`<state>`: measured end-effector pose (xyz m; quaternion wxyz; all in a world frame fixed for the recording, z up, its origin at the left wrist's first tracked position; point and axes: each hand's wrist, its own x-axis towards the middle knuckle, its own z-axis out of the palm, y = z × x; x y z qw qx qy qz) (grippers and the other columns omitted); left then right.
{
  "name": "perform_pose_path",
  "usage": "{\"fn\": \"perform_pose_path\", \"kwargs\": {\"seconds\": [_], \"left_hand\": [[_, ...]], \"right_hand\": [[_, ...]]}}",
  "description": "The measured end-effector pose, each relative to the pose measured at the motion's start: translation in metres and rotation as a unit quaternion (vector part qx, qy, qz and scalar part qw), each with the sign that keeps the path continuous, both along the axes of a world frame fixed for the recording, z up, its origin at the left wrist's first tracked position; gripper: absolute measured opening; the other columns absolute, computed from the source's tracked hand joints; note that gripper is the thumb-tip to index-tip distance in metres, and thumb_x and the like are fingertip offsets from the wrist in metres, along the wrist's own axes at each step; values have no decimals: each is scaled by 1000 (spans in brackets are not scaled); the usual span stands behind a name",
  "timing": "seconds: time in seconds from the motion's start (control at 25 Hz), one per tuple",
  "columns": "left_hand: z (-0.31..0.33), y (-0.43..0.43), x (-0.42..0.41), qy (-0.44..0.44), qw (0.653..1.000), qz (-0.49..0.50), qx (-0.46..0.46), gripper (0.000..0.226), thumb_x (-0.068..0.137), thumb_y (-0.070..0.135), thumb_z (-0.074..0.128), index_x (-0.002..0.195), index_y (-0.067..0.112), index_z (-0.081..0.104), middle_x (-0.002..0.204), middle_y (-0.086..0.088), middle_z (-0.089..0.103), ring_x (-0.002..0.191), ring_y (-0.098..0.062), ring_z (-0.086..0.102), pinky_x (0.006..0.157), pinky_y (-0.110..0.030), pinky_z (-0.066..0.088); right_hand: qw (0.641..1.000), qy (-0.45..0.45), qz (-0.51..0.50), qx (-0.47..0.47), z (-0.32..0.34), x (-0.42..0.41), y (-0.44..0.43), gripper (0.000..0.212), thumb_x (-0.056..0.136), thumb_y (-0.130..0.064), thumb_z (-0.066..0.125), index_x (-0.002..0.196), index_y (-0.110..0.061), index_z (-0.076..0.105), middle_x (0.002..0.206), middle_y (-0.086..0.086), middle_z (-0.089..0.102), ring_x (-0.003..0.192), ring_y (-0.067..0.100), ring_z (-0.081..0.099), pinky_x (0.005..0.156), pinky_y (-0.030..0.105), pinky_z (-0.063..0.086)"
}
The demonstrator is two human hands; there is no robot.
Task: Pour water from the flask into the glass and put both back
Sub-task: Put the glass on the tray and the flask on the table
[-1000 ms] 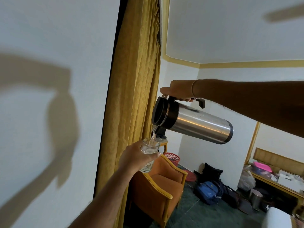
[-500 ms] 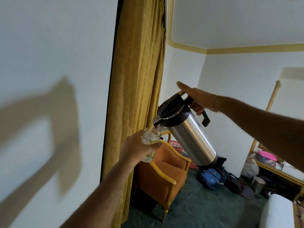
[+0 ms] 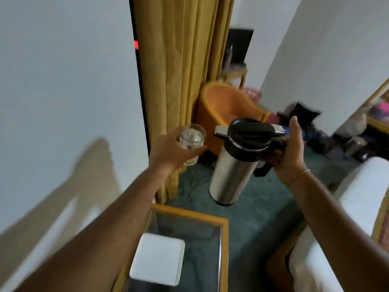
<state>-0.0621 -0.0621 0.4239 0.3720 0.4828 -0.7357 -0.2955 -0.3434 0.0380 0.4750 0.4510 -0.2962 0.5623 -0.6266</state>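
Note:
A steel flask (image 3: 233, 171) with a black lid and handle hangs nearly upright in mid-air, its spout pointing left. My right hand (image 3: 288, 152) grips its handle from the right. A clear glass (image 3: 192, 142) with water in it is held upright in my left hand (image 3: 170, 150), a little left of the flask and apart from it. Both are above the green carpet, beyond the small table.
A glass-topped table with a wooden frame (image 3: 189, 213) stands below my arms, a white square object (image 3: 157, 261) on it. A yellow curtain (image 3: 181, 70) and an orange armchair (image 3: 225, 106) are ahead. A white bed (image 3: 362, 186) is at the right, bags beyond.
The flask has swung from tilted over the glass to nearly upright and come down. The glass has moved left, away from the spout. My view has dropped toward the table.

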Motion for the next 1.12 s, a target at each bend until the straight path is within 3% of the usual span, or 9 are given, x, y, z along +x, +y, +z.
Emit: {"fn": "perform_pose_path", "kwargs": {"seconds": [0.12,0.24,0.36,0.52,0.64,0.8,0.92,1.04,1.12], "left_hand": [[-107,13,11,-56,996,11,65,107,56,107,54,131,33,70,111,17,76,89,-1,63,75,-18,50],[-212,39,27,-105,982,-4,154,94,64,97,64,128,29,70,118,7,80,100,-14,72,90,-36,64],[-317,69,44,-118,961,9,250,64,71,70,89,120,41,60,114,16,68,99,-9,63,82,-25,56],[-441,101,65,-142,926,29,348,79,72,57,95,139,35,59,122,15,61,110,-12,60,72,-14,48],[-514,115,75,-129,923,30,362,78,76,52,94,143,36,58,130,18,63,115,-7,58,78,-5,45],[-572,126,75,-128,924,49,357,79,80,52,92,147,34,55,146,8,65,124,-9,57,103,-26,50],[-593,137,75,-118,934,50,334,77,82,48,92,147,27,56,146,3,66,130,-13,59,115,-40,51],[-604,148,76,-108,945,43,305,77,84,40,92,147,15,57,146,-5,67,135,-21,61,119,-43,50],[-613,152,76,-106,950,31,291,75,86,34,91,146,6,56,146,-11,66,136,-25,60,121,-36,47]], "right_hand": [[996,-34,-47,61,-133,21,16,59,97,-50,37,46,-28,54,42,-10,44,33,7,35,35,18,33],[981,-56,-94,158,-261,39,46,46,85,-39,39,42,-27,52,39,-11,44,34,6,39,43,20,37],[964,-75,-93,236,-378,53,86,33,83,-42,38,57,-21,42,41,-10,42,41,10,37,55,33,32],[950,-107,-111,271,-495,67,120,27,82,-41,37,65,-21,33,42,-10,37,52,19,29,58,37,28],[955,-112,-120,249,-554,74,139,27,85,-37,37,65,-19,33,45,-7,37,54,22,28,57,36,27],[960,-126,-154,199,-590,78,147,27,84,-33,39,64,-19,26,49,-2,29,50,20,26,54,31,24],[965,-125,-146,180,-597,86,145,38,89,-31,34,53,-23,42,45,-10,40,44,12,34,50,24,31],[971,-114,-135,163,-600,91,141,33,92,-29,30,64,-19,43,47,-12,45,44,9,38,50,23,32],[969,-117,-138,166,-603,94,142,27,92,-30,32,71,-18,43,50,-12,48,45,7,42,50,21,35]]}}
